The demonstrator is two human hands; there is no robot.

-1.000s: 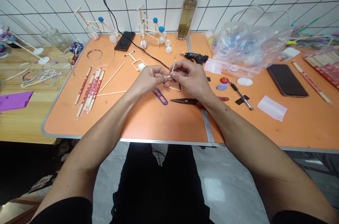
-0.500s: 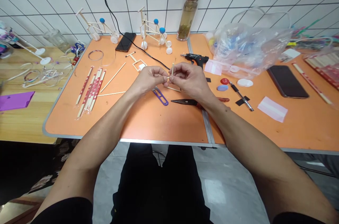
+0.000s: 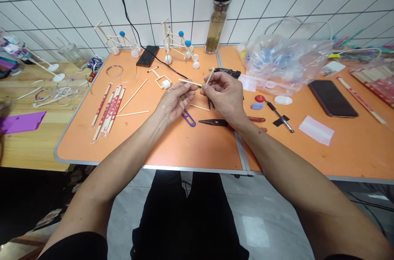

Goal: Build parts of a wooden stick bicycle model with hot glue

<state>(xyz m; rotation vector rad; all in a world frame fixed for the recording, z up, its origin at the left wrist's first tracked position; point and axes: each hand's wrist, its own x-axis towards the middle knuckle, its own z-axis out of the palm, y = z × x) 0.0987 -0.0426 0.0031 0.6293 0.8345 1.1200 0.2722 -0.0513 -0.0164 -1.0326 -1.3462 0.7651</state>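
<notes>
Against white tiles (image 3: pixel 264 1), an orange table (image 3: pixel 172 145)

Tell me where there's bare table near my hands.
Bare orange tabletop lies between the purple clip and snips and the near edge, and another patch right of the pink paper, below the phone. It's crowded behind your right hand, around the glue gun and plastic bag.

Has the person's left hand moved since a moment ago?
Yes. The left hand has shifted down in view, toward the person, and now sits closer to the purple U-shaped clip.
</notes>
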